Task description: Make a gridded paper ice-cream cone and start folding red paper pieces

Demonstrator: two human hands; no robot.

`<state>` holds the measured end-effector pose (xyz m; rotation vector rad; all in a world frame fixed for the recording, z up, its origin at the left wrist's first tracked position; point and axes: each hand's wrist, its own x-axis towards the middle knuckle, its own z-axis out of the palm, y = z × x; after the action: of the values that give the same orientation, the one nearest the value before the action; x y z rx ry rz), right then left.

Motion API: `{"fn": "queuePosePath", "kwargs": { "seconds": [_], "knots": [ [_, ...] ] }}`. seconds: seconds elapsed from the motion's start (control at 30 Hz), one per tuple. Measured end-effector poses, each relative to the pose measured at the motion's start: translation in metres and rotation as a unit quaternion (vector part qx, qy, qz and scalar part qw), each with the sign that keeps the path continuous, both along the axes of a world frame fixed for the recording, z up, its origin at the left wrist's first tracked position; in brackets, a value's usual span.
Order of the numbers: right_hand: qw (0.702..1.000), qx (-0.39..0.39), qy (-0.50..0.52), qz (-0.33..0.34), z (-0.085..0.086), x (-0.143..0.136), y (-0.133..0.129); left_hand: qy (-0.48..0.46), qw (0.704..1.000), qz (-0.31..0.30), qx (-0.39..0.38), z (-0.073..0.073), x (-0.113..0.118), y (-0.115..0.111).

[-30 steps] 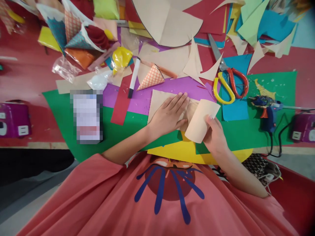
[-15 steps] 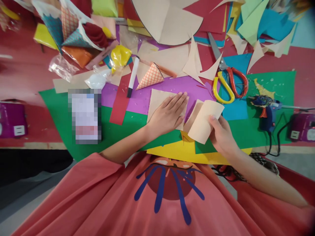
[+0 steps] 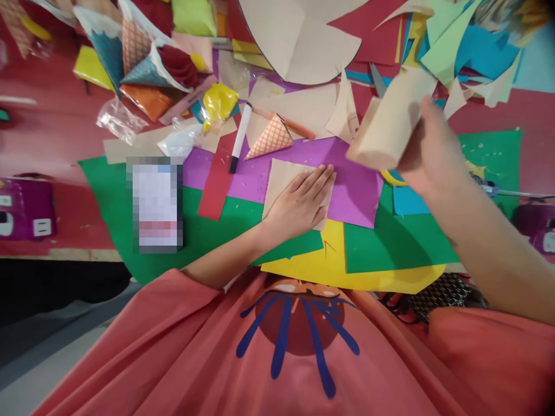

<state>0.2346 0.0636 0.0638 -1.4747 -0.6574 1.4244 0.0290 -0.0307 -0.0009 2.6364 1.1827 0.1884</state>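
Note:
My left hand (image 3: 299, 196) lies flat, fingers stretched out, on a square piece of beige paper (image 3: 277, 179) with zigzag-cut edges. Under that paper are a purple sheet (image 3: 347, 190) and a green sheet (image 3: 243, 225). My right hand (image 3: 433, 150) is raised to the right, wrapped round a roll of beige paper (image 3: 394, 121) that is a little blurred. Below the roll, scissors (image 3: 392, 178) are mostly covered, with a bit of yellow handle and a blade tip showing. An orange checked paper cone (image 3: 271, 138) and a black-and-white marker (image 3: 240, 138) lie beyond my left hand.
A phone (image 3: 158, 205) lies at the left, its screen pixelated. Wrapped cones (image 3: 130, 63), bags of coloured material and paper scraps (image 3: 342, 110) crowd the far side. A glue gun (image 3: 488, 188) is partly hidden behind my right arm. A yellow sheet (image 3: 303, 266) lies at the near edge.
My right hand has lifted the paper roll up and to the right, away from the square piece and over the scissors. My left hand has stayed flat on the square paper.

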Motion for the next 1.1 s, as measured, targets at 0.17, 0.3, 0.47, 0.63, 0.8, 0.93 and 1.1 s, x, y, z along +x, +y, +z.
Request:
{"fn": "queuePosePath", "kwargs": {
  "seconds": [0.17,0.3,0.47,0.63,0.8,0.93,1.1],
  "knots": [
    [0.999,0.036,-0.024,0.034,-0.003,-0.013,0.015,-0.007,1.0,-0.003,-0.012,0.003,-0.001,0.0],
    [0.961,0.17,-0.152,0.157,-0.027,-0.02,-0.022,-0.057,0.997,0.014,-0.046,0.004,-0.001,0.003],
    [0.871,0.23,-0.338,0.271,-0.049,-0.024,-0.048,-0.224,0.963,0.057,-0.142,0.003,0.0,0.017],
    [0.833,0.267,-0.384,0.294,-0.051,-0.023,-0.048,-0.318,0.922,0.09,-0.199,0.012,-0.002,0.026],
    [0.88,0.232,-0.298,0.287,-0.047,-0.013,-0.049,-0.321,0.935,0.105,-0.111,0.016,-0.018,0.033],
    [0.934,0.183,-0.184,0.245,-0.046,-0.006,-0.046,-0.292,0.946,0.119,-0.077,0.008,-0.027,0.041],
    [0.929,0.204,-0.202,0.233,-0.048,-0.005,-0.045,-0.312,0.93,0.138,-0.137,0.001,-0.028,0.045]
  ]
}}
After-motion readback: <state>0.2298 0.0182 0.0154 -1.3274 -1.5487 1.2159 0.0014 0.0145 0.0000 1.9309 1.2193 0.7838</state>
